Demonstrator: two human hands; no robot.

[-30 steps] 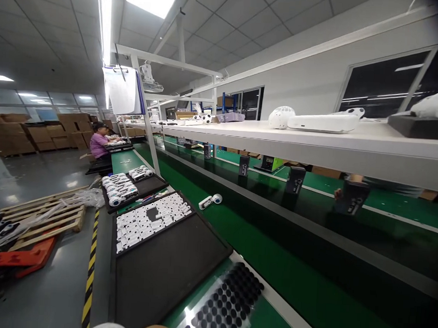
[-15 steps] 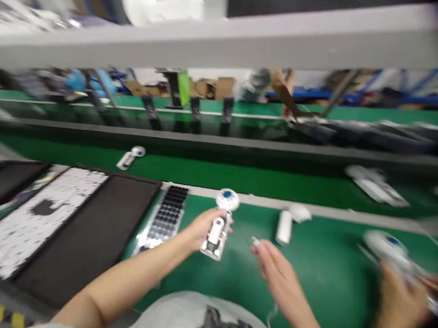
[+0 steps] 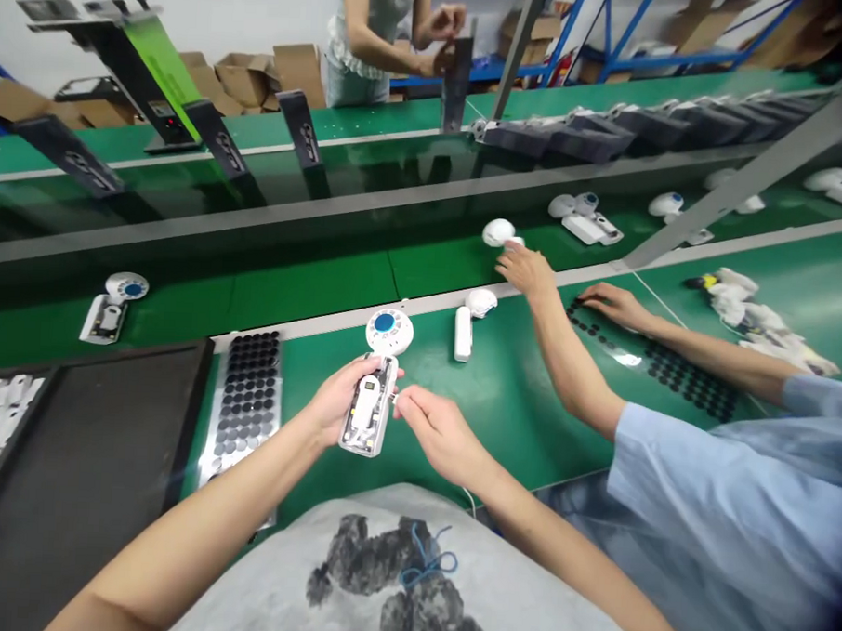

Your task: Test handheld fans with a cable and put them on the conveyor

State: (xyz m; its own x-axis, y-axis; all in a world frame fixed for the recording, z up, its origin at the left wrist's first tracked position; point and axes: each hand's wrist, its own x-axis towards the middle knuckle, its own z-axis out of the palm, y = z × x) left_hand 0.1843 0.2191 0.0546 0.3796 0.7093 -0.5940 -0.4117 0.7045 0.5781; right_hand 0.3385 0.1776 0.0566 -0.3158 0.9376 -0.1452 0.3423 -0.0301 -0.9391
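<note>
My left hand (image 3: 340, 400) is closed around a white handheld device (image 3: 367, 408) with a clear-fronted rectangular body. Its round white head (image 3: 390, 331) has a blue centre and points away from me. At the body's right side, my right hand (image 3: 440, 433) pinches the small plug of a white cable (image 3: 470, 502). The plug tip is at or touching the device's edge; I cannot tell whether it is inserted. Another white device (image 3: 464, 333) lies on the green bench just beyond my right hand.
A sheet of black round pads (image 3: 251, 382) and a black tray (image 3: 101, 432) are at left. A co-worker's hand (image 3: 531, 269) touches a white device (image 3: 498, 232) on the green belt (image 3: 310, 301). Another person (image 3: 377, 35) stands across. A slanted post (image 3: 755, 172) crosses the right.
My right hand has brought the plug leftward to the held device. My view has shifted, and the co-worker's hand at right has reached forward to the belt.
</note>
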